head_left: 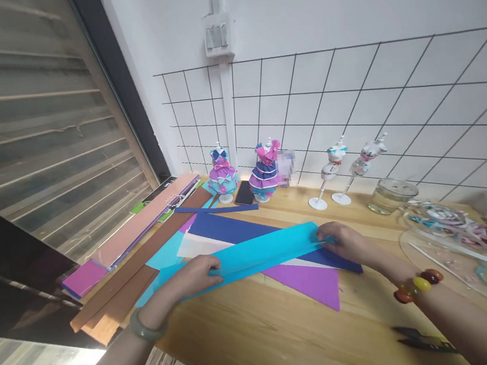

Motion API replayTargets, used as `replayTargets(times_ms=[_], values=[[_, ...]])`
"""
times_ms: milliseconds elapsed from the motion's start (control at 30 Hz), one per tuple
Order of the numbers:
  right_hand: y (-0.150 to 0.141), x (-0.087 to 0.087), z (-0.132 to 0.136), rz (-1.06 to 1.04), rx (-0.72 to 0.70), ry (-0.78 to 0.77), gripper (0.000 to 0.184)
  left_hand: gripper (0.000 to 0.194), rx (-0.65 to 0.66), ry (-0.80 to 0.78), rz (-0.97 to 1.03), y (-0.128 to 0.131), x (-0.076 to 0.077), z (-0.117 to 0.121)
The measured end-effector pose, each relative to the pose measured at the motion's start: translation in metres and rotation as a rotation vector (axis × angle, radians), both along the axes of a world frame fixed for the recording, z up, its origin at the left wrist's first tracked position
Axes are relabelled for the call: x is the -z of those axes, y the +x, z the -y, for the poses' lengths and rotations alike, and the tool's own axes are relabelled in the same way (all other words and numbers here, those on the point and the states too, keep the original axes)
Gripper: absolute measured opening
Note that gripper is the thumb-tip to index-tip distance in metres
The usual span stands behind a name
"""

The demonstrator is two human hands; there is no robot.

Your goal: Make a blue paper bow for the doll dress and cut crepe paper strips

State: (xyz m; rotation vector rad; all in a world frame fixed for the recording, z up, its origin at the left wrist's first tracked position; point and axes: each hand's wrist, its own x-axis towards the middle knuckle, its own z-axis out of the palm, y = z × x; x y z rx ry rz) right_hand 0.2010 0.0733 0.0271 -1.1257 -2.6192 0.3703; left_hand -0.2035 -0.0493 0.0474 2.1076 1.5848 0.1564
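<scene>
A long bright blue strip of thin, paper-like sheet (260,252) stretches between my two hands above the wooden table. My left hand (197,277) pinches its near-left part, thumb and fingers closed on the edge. At the strip's right end, my right hand (340,240) grips the corner with bent fingers. Beneath it lie a dark blue sheet (217,226), a purple sheet (314,283) and a pale sheet (198,245), partly covered. Light blue sheet material (166,253) lies by my left wrist.
Brown strips (147,261) and a stack with a peach sheet (142,220) lie at left. Two dressed mini forms (222,176) stand behind, beside a phone (245,193). Two bare forms (333,157), a glass jar (391,196), tangled ribbons (445,218) and dark scissors (424,340) are at right.
</scene>
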Motion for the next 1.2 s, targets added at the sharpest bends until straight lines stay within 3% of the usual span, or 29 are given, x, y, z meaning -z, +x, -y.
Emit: replayTargets(times_ms=[167, 300, 467, 567, 667, 733, 833, 1000, 1200], values=[[0.011, 0.002, 0.031, -0.059, 0.033, -0.071, 0.013, 0.018, 0.035, -0.049, -0.033, 0.005, 0.000, 0.016], [0.023, -0.001, 0.050, -0.112, 0.111, -0.116, 0.016, 0.023, 0.042, -0.041, -0.020, 0.009, -0.013, 0.028], [0.031, -0.010, 0.045, -0.174, 0.245, -0.182, 0.020, 0.025, -0.011, -0.077, 0.145, 0.006, -0.029, 0.019], [0.025, -0.009, 0.028, -0.206, 0.290, -0.235, 0.024, 0.038, -0.058, -0.144, 0.176, 0.000, -0.018, 0.004], [0.019, -0.001, 0.008, -0.202, 0.334, -0.291, 0.026, 0.061, -0.130, -0.189, 0.164, -0.003, 0.003, -0.009], [0.016, 0.006, -0.004, -0.181, 0.357, -0.320, 0.024, 0.064, -0.162, -0.184, 0.144, -0.004, 0.015, -0.016], [0.016, 0.017, -0.017, -0.124, 0.380, -0.381, 0.026, 0.057, -0.168, -0.151, 0.107, -0.004, 0.024, -0.025], [0.018, 0.026, -0.024, -0.051, 0.400, -0.465, 0.033, 0.040, -0.163, -0.112, -0.018, -0.001, 0.021, -0.032], [0.019, 0.027, -0.023, -0.063, 0.422, -0.410, 0.032, 0.029, -0.147, -0.080, -0.076, 0.005, 0.018, -0.030]])
